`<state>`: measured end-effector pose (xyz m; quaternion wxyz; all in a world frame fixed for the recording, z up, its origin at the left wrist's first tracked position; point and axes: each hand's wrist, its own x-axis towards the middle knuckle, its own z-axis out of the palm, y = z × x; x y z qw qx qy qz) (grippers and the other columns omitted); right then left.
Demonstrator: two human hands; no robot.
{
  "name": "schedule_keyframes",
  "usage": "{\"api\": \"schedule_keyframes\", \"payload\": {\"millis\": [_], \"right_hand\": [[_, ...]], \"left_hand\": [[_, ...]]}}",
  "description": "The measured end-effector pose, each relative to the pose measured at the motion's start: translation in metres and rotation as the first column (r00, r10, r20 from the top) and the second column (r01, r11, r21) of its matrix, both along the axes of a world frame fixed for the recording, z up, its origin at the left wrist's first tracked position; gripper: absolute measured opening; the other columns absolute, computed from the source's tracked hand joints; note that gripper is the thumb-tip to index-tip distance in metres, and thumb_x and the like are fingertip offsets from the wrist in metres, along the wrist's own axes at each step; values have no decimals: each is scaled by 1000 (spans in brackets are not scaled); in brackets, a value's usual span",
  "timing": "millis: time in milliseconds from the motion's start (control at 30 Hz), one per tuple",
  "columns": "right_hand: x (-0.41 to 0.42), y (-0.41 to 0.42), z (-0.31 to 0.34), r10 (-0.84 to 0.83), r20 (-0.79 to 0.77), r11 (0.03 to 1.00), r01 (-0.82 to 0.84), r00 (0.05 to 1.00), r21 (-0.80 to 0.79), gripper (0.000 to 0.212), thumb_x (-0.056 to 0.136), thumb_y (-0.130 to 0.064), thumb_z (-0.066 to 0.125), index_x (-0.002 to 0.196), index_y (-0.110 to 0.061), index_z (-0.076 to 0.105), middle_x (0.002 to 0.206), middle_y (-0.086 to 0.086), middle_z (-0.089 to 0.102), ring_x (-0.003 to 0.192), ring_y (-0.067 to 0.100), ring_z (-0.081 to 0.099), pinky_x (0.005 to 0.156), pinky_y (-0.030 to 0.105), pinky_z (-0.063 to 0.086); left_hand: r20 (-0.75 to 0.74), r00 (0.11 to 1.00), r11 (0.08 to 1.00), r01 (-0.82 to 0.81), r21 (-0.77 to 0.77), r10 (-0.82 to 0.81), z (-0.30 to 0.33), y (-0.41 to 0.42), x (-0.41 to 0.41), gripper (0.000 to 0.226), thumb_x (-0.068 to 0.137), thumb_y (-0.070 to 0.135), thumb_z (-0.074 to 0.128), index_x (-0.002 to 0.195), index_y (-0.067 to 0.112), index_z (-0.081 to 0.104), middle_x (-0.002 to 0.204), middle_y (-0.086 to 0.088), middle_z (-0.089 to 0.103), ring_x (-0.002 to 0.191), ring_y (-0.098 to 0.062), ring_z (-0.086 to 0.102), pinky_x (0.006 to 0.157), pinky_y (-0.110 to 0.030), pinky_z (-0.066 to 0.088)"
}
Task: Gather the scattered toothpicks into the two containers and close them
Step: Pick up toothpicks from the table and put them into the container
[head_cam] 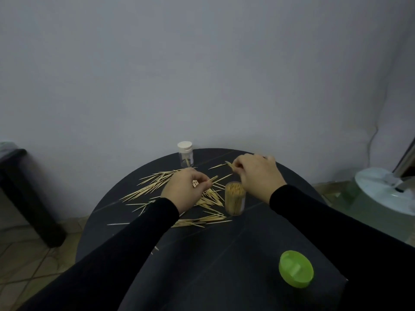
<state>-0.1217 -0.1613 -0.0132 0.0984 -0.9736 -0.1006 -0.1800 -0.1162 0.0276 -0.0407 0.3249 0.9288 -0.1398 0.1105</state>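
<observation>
- Head view: no writing is legible.
- Thin pale wooden toothpicks (pixel 155 187) lie scattered on the round black table (pixel 224 243).
- Left hand (pixel 187 189) pinches a small bundle; right hand (pixel 258 173) pinches a few.
- Open clear cylindrical container (pixel 235 198) stands packed between them.
- White-capped clear jar (pixel 185 153) stands behind.
- Round green plastic lid (pixel 296 268) lies near.
</observation>
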Motion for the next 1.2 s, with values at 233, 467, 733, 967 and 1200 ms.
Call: {"api": "schedule_keyframes", "payload": {"millis": [233,467,733,967,1200], "right_hand": [[8,-14,-18,109,-109,745,-8,988,668,8,94,-31,57,100,-30,63,85,-14,61,83,7,57,87,37,47],[4,-17,-15,228,-104,633,-66,968,771,20,97,-21,54,114,-16,64,90,-12,61,85,-1,55,72,12,43],[11,-16,-23,202,-91,666,-68,975,743,10,98,-24,52,102,-23,60,81,-10,56,75,6,52,73,26,44],[19,-12,-33,99,-97,631,13,990,776,12,96,-28,54,88,-35,58,83,-11,60,83,10,58,94,49,45],[11,-15,-39,209,-175,630,5,962,777,9,96,-26,55,99,-24,64,88,-2,64,85,12,60,77,30,51]], "left_hand": [[-130,991,950,-11,-312,-31,4,-25,1,10,89,29,64,95,22,70,93,8,67,86,-4,58,71,-17,43],[-106,993,990,39,-135,-53,8,-41,6,9,89,31,63,93,27,71,86,11,67,81,-1,57,68,-17,42],[-161,980,988,96,-124,-116,14,-42,10,5,88,30,65,90,29,70,81,15,66,80,1,59,65,-13,42],[-115,987,765,9,-644,-109,16,-50,12,16,88,26,66,102,21,72,95,7,70,92,-4,62,73,-17,45],[-195,957,687,5,-726,-213,-10,-59,6,13,89,20,64,98,24,72,96,4,72,95,-7,65,77,-20,49]]}}
